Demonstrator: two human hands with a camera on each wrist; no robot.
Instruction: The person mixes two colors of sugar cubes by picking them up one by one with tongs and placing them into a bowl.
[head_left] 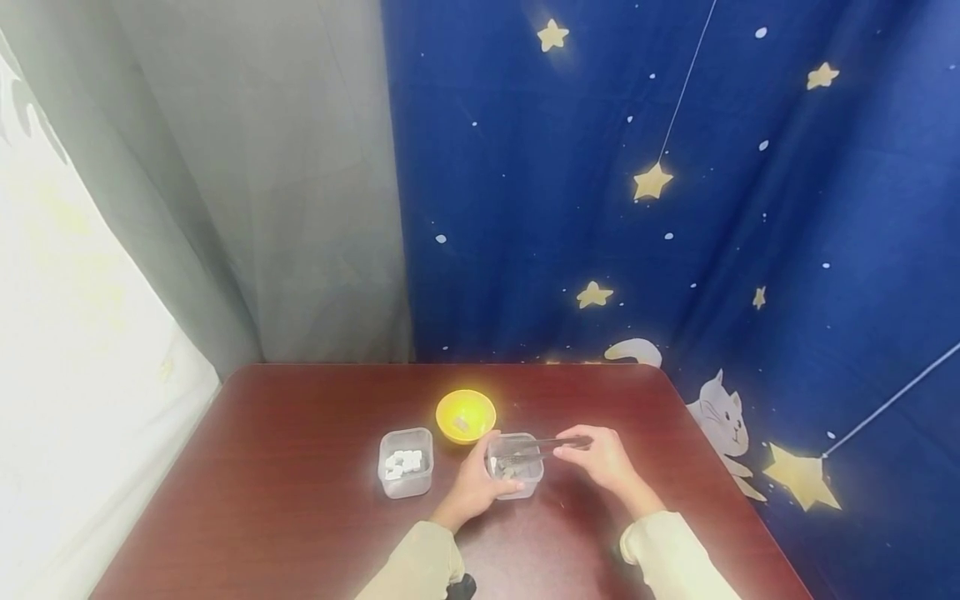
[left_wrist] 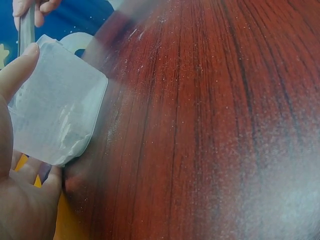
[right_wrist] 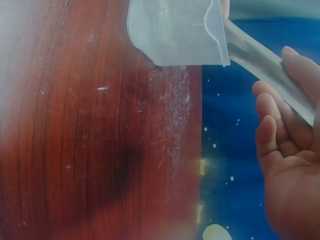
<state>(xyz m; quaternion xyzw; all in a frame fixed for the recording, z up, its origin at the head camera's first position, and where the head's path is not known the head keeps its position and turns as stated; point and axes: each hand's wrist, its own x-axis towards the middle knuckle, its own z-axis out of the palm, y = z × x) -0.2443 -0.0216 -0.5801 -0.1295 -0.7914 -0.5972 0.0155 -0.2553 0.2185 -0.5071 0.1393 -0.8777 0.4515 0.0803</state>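
My left hand point(head_left: 472, 483) grips a clear plastic container point(head_left: 528, 490), its thumb along the near side and its fingers round the left side. Metal tongs point(right_wrist: 272, 72) are held in my right hand point(head_left: 606, 462), between the thumb and fingers. Their tips reach down inside the container, where a few small greyish pieces point(head_left: 507, 472) lie. Whether the tips pinch a piece cannot be made out. In the left wrist view the container's cloudy wall point(left_wrist: 60, 95) hides most of what is inside.
A yellow bowl point(head_left: 467, 438) with a small pale piece point(head_left: 461, 422) in it stands just behind my left hand. To the left is a second clear container point(head_left: 407, 490) holding several white cubes point(head_left: 403, 463). Everything stands on a dark red wooden table point(head_left: 300, 467), with curtains behind.
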